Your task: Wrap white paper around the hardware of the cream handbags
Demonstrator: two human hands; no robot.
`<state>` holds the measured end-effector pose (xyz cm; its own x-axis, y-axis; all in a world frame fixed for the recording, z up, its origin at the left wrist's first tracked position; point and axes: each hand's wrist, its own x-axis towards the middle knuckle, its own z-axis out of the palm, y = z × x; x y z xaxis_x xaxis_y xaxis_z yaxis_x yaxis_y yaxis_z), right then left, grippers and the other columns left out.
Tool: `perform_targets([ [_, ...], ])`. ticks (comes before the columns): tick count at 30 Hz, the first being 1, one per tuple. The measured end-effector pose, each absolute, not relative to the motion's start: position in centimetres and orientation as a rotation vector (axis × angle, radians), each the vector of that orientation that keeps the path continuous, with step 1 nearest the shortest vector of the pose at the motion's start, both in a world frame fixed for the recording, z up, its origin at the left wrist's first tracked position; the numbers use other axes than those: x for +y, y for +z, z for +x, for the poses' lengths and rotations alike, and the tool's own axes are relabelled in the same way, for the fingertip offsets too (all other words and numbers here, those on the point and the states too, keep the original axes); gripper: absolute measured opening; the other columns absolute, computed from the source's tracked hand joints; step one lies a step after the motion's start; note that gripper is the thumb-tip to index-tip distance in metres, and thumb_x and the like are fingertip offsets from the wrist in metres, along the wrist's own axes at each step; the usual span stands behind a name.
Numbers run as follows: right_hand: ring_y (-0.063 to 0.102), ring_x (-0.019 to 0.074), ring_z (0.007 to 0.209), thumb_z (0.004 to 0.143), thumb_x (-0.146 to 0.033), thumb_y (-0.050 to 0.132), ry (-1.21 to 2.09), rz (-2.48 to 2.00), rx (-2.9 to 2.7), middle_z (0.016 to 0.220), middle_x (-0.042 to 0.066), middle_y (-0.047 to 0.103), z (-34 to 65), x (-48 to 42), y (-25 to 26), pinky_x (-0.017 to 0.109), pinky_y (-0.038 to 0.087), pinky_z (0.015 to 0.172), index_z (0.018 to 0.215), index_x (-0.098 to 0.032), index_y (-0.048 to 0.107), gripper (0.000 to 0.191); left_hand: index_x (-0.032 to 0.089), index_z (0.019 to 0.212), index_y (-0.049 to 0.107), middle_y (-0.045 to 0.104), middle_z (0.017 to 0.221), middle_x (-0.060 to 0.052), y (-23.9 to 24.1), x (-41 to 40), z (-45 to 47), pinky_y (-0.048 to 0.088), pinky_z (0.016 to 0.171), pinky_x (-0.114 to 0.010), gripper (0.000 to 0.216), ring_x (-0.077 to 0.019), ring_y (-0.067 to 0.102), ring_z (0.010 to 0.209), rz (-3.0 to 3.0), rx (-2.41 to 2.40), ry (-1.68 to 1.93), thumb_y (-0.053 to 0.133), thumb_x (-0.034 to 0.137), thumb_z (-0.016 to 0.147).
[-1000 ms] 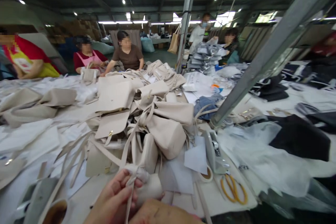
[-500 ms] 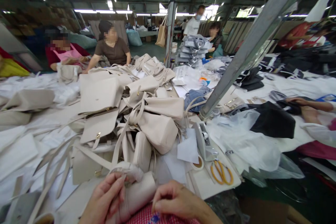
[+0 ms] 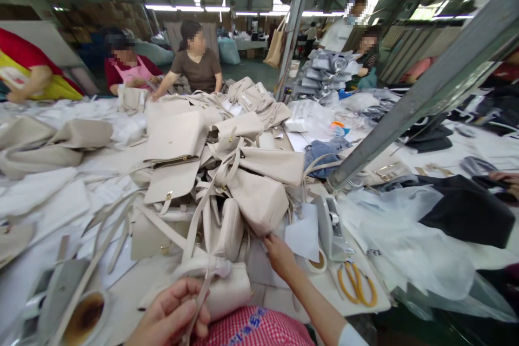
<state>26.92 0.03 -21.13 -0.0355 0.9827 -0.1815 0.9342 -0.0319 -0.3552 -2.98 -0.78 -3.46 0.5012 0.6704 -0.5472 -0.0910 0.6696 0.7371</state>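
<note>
At the front edge, my left hand (image 3: 174, 311) is closed on a thin beige strap (image 3: 205, 294). The strap belongs with a beige handbag (image 3: 233, 292) lying by my lap, whose handle is wrapped in white film (image 3: 203, 268). My right hand (image 3: 279, 257) reaches forward into the pile, its fingers drawn together at the lower corner of another beige bag (image 3: 257, 200). Pale, see-through sheets (image 3: 259, 265) lie just under that hand. Whether its fingertips pinch the bag or a sheet cannot be made out.
Beige bags (image 3: 174, 135) are heaped across the table. To the right are a tape dispenser (image 3: 332, 227), yellow-handled scissors (image 3: 357, 284) and clear plastic (image 3: 401, 238). A slanted metal post (image 3: 425, 81) crosses the right side. A tape roll (image 3: 85, 313) stands front left. Co-workers sit opposite.
My right hand has moved from near my lap forward to the pile. My left hand stays low, now with a strap showing in its fingers. The view has swung left.
</note>
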Motion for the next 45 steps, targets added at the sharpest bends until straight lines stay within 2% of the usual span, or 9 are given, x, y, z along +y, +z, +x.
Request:
perform_targets([
  [6,0.066,0.0311,0.096,0.072,0.002,0.055,0.567,-2.190,-2.199,0.101,0.020,0.071,27.0,2.3,-22.3,0.038,0.046,0.080,0.103,-0.007,0.068,0.035,0.017,0.087,0.069,0.070,0.068,-0.003,-4.4,-1.1,-3.2,0.038,0.057,-0.020,0.039,-0.0110,0.060,0.060,0.724,0.901,0.565,0.083,0.047,0.067],
  [10,0.066,0.0264,0.092,0.084,-0.005,0.046,0.550,-2.181,-2.267,0.095,0.016,0.071,27.9,1.3,-21.1,0.033,0.046,0.076,0.087,-0.013,0.071,0.026,0.015,0.082,0.067,0.071,0.068,-0.005,-5.2,-1.2,-3.4,0.037,0.053,-0.019,0.034,-0.0116,0.062,0.058,0.752,0.902,0.475,0.079,0.045,0.072],
  [15,0.061,0.0234,0.108,0.081,-0.003,0.048,0.554,-2.167,-2.280,0.115,0.012,0.068,27.5,1.3,-20.9,0.030,0.046,0.085,0.115,-0.017,0.064,0.040,0.015,0.079,0.064,0.072,0.067,-0.004,-5.0,-0.8,-3.2,0.041,0.051,-0.018,0.037,-0.0119,0.063,0.057,0.739,0.917,0.447,0.081,0.046,0.067],
  [22,0.066,0.0294,0.093,0.081,-0.001,0.048,0.561,-2.347,-2.072,0.098,0.018,0.072,25.9,1.2,-21.8,0.037,0.046,0.078,0.106,-0.011,0.064,0.031,0.015,0.082,0.063,0.071,0.068,-0.005,-5.8,-0.6,-3.4,0.044,0.054,-0.020,0.037,-0.0135,0.064,0.059,0.750,0.908,0.431,0.081,0.045,0.068],
  [32,0.060,0.0190,0.082,0.089,-0.024,0.055,0.554,-2.222,-1.394,0.085,0.005,0.066,25.8,-3.7,-13.9,0.028,0.042,0.076,0.084,-0.019,0.060,0.009,0.016,0.072,0.065,0.066,0.070,-0.004,-5.0,0.5,-4.1,0.044,0.061,-0.026,0.034,-0.0158,0.058,0.064,0.763,0.791,0.308,0.081,0.045,0.069],
  [35,0.059,0.0159,0.067,0.091,-0.040,0.052,0.791,-1.920,-1.069,0.074,0.001,0.065,24.1,-7.4,-9.1,0.025,0.046,0.064,0.088,-0.019,0.058,0.023,0.015,0.068,0.062,0.062,0.066,-0.002,-3.6,0.9,-3.3,0.039,0.056,-0.023,0.034,-0.0136,0.054,0.059,0.743,0.852,0.306,0.084,0.041,0.065],
  [39,0.063,0.0190,0.066,0.070,-0.047,0.079,1.419,-1.244,-0.387,0.078,0.002,0.071,20.7,-11.0,-4.7,0.028,0.050,0.061,0.097,-0.020,0.066,0.041,0.014,0.065,0.056,0.046,0.049,0.006,-1.8,1.4,-2.0,0.023,0.044,-0.017,0.036,-0.0035,0.033,0.044,0.667,0.840,0.368,0.085,0.036,0.062],
  [42,0.063,0.0194,0.065,0.068,-0.049,0.081,1.585,-1.252,-0.390,0.072,0.002,0.071,18.4,-10.9,-4.1,0.028,0.050,0.062,0.087,-0.017,0.071,0.039,0.015,0.061,0.050,0.037,0.045,0.010,-0.8,2.2,-1.5,0.008,0.040,-0.017,0.036,0.0003,0.017,0.040,0.615,0.771,0.365,0.082,0.030,0.064],
  [45,0.059,0.0167,0.063,0.069,-0.055,0.078,1.622,-1.269,-0.449,0.070,0.002,0.070,16.3,-9.0,-4.6,0.025,0.046,0.060,0.085,-0.016,0.072,0.042,0.017,0.062,0.046,0.042,0.046,0.009,0.1,3.0,-1.5,0.003,0.038,-0.017,0.033,0.0011,0.017,0.036,0.599,0.714,0.316,0.076,0.029,0.067],
])
